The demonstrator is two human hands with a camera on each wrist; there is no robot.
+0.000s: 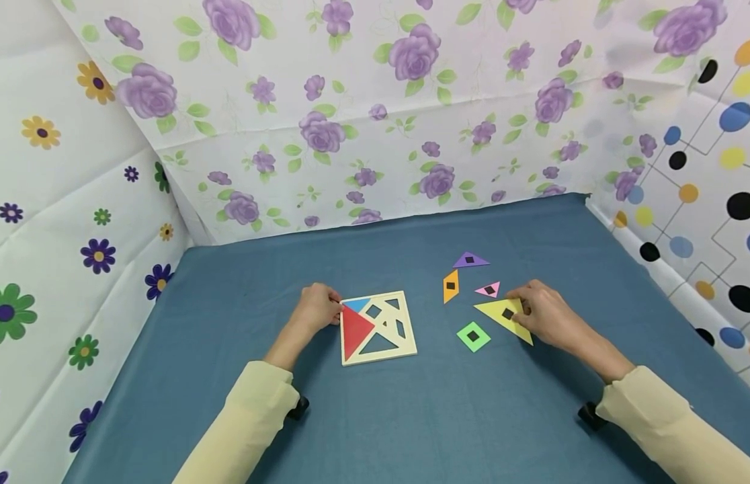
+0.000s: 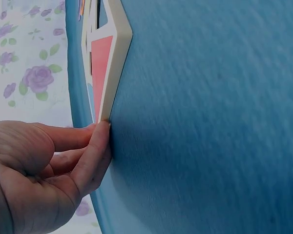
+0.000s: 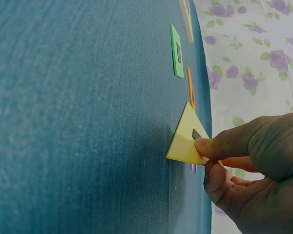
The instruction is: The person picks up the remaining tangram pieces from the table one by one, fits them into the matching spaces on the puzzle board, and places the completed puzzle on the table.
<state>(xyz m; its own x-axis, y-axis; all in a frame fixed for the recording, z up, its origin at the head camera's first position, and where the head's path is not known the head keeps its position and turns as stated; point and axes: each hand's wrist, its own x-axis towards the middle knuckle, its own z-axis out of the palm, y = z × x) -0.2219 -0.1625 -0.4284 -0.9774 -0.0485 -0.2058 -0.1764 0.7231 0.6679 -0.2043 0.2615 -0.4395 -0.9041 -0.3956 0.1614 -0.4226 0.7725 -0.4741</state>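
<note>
Your left grip (image 1: 316, 308) pinches the square pale wooden board (image 1: 406, 343) at ten o'clock; your right grip (image 1: 544, 314) pinches the flat yellow triangle (image 1: 498, 311), at the board's three o'clock. Likely pick-up; next calls for aligning it over the large triangular recess (image 1: 378, 345) at six.

The tangram tray (image 1: 408, 345) looks like pale wood, smooth and matt on its face and edge. The yellow triangle (image 3: 183, 142) and red triangle (image 1: 355, 329) are smooth and evenly coloured, whether wood or plastic being unclear. The blue tablecloth (image 2: 210, 107) is matt cloth with a fine, slightly rough, ribbed texture. The rose-printed backdrop (image 1: 375, 144) looks like thin, creased sheeting; the sleeves (image 1: 238, 413) are matt cloth.
</note>
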